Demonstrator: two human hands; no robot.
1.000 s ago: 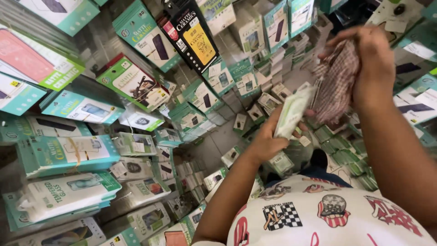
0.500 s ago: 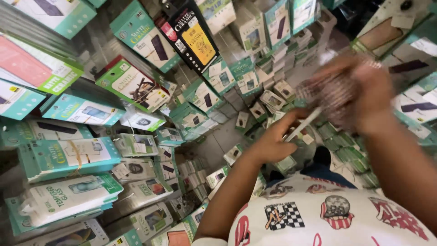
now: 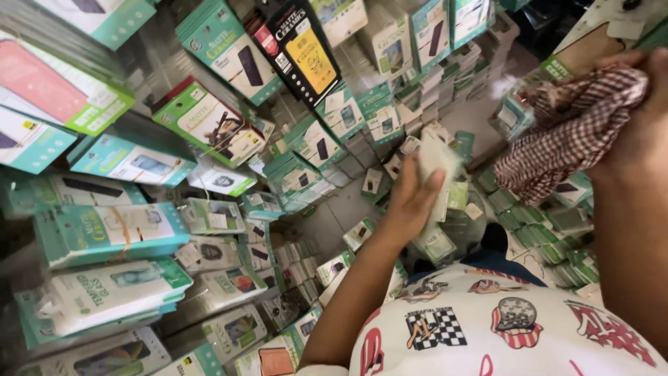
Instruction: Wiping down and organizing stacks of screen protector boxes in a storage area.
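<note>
Pale flat pack (image 3: pixel 437 159), blurred, gripped in left hand (image 3: pixel 410 202), fingers wrapped round lower edge, thumb side toward the camera; held up mid-air over the floor gap between stock piles. Checked cloth (image 3: pixel 567 132) bunched in right hand (image 3: pixel 637 132), fist clenched on it, loose folds hanging down-left toward the pack, near but apart from it. Looks like wiping the pack: best done by keeping the left grip low on the pack so most of the face stays bare, steadying it, then drawing the cloth flat across in one pass rather than dabbing with the bunch. Risk, as a judgement: pack slipping from a fingertip hold, or cloth tail snagging on stacked boxes. Below the left grip, small green-and-white boxes (image 3: pixel 435 244) piled on the floor. Further left of it, rows of teal-edged boxes (image 3: pixel 104 230) stacked on their sides, some in clear wrap. Above the grip, a black box (image 3: pixel 303 52) with a yellow panel leaning among green ones. Beside the right grip, more green packs (image 3: pixel 543 237) in loose stacks. Nearest the camera, white shirt (image 3: pixel 501 327) with printed patches.
</note>
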